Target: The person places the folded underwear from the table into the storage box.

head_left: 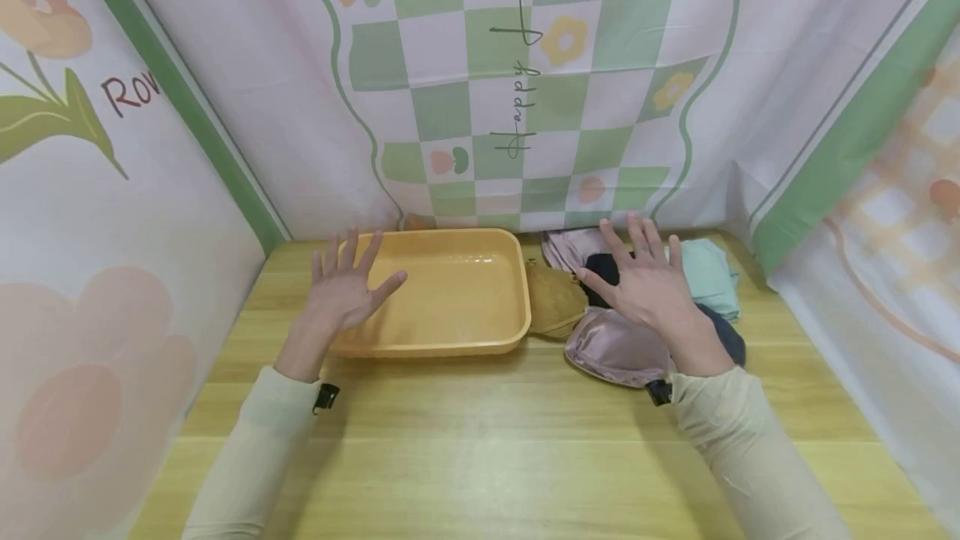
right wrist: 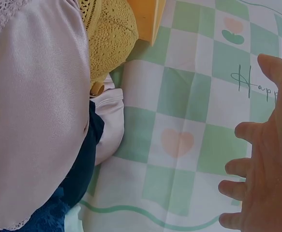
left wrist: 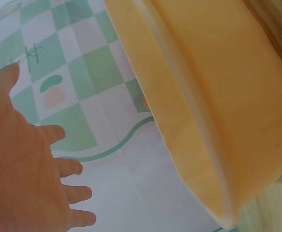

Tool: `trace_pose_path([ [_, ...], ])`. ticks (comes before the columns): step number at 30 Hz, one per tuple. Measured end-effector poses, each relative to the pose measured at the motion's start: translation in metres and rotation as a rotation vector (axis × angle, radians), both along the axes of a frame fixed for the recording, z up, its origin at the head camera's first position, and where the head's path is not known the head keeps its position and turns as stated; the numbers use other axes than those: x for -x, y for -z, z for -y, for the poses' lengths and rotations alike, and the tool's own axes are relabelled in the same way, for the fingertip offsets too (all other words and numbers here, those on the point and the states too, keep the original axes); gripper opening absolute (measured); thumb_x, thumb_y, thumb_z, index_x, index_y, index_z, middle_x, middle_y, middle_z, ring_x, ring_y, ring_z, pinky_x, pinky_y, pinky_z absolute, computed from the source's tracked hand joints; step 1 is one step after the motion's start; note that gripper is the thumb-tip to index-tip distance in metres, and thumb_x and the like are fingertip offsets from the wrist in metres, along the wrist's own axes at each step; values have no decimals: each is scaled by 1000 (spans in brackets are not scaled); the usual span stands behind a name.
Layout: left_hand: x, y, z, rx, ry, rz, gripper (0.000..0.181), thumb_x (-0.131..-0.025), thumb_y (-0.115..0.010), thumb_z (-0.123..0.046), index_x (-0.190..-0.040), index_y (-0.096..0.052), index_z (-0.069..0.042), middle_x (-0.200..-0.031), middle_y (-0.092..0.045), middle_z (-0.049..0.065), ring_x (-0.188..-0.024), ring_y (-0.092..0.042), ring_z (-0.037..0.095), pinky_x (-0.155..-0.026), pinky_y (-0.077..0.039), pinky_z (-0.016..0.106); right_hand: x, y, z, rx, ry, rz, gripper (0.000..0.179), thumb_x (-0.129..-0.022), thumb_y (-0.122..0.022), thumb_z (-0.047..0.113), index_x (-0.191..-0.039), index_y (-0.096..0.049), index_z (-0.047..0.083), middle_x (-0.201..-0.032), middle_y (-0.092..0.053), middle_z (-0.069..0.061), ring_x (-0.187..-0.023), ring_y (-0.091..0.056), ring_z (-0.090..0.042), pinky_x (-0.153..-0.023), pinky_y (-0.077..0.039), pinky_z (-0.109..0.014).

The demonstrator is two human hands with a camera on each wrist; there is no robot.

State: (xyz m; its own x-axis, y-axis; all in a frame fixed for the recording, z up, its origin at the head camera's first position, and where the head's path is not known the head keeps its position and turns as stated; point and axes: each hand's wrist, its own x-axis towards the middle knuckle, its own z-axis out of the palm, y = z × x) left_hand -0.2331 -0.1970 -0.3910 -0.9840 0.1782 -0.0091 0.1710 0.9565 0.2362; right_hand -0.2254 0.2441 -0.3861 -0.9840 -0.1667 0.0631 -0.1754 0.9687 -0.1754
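My left hand is spread wide above the left end of a yellow plastic tray, its fingers straight and holding nothing. Over a heap of underwear at the right hovers my right hand, fingers also spread. That heap has a mauve satin bra in front and a mustard lace bra against the tray's right side. Dark navy fabric, a mint-green folded cloth and a pale pink piece lie around them. In the right wrist view the satin cup shows a lace edge.
A wooden table carries everything. Behind it hangs a green and white checked curtain, with printed fabric on the left and more on the right. Each wrist wears a small black strap mount.
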Motion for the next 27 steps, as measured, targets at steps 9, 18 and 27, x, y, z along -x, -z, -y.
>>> trace_pose_path([
  [9,-3,-2,4,-41,-5,-31,88,-95,-23,-78,-162,-4,-25,-168,12,16,-154,11,44,-120,4,70,-1,1,0,-7,-11,12,86,-98,-34,70,-162,4,27,-168,10,-18,-155,8,-42,-119,6,-70],
  [18,0,-4,6,-56,-6,-79,84,-97,-22,-74,-162,-8,-23,-169,4,20,-155,5,45,-121,0,70,-2,2,1,8,-32,-10,87,-96,-31,75,-162,-4,25,-169,1,-20,-155,-1,-43,-120,-2,-70],
  [27,2,-3,6,-54,2,-110,81,-99,-22,-72,-162,-15,-20,-167,-8,22,-154,-4,46,-122,-7,68,-1,2,1,-8,-73,-49,85,-97,-34,72,-161,-16,19,-165,-15,-26,-151,-18,-47,-119,-17,-68],
])
